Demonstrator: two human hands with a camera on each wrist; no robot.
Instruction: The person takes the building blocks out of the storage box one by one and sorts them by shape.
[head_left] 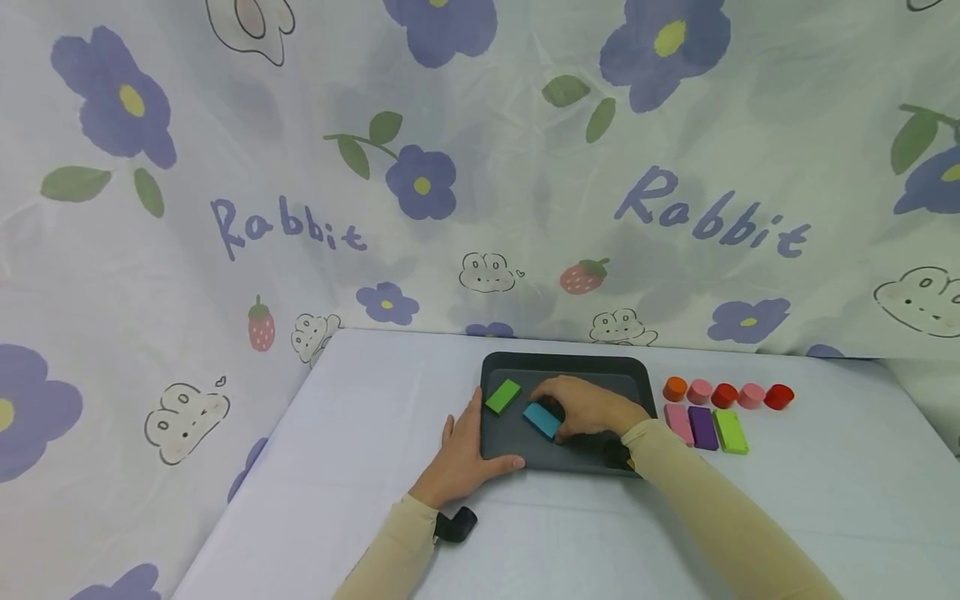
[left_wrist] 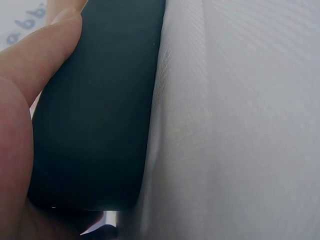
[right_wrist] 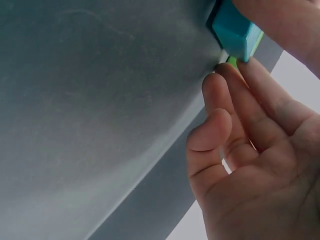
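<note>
A dark grey baking tray [head_left: 517,454] lies on the table in the head view. Inside it, toward the left, is a green block [head_left: 503,397]. My right hand [head_left: 588,406] reaches over the tray and pinches a blue block [head_left: 542,421] between thumb and fingertips, low over the tray floor. The right wrist view shows one end of that blue block [right_wrist: 232,30], with the other fingers loosely bent beside it. My left hand [head_left: 461,458] rests against the tray's front-left corner, fingers straight along the left side. Its thumb [left_wrist: 45,52] lies over the front rim.
Right of the tray stands a row of orange, pink and red cylinders [head_left: 724,395]. Before them lie a pink block [head_left: 678,424], a purple block [head_left: 703,427] and a yellow-green block [head_left: 731,431]. A printed curtain [head_left: 480,225] hangs behind the white table [head_left: 360,400].
</note>
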